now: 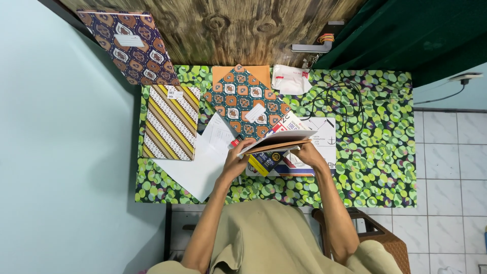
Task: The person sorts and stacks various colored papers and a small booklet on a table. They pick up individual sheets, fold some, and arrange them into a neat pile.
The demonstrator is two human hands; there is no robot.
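Though partly hidden, hands (274,157) gripping booklet (276,140)

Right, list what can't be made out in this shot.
Head view only:
- Cover of the thin book held in the left hand and right hand: seen edge-on.
- Booklets beneath: mostly hidden by book and hands.
- Labels on the patterned books: too small.
- Dark patterned book: corner cut off by the top edge.
- Chair: hidden by the person.
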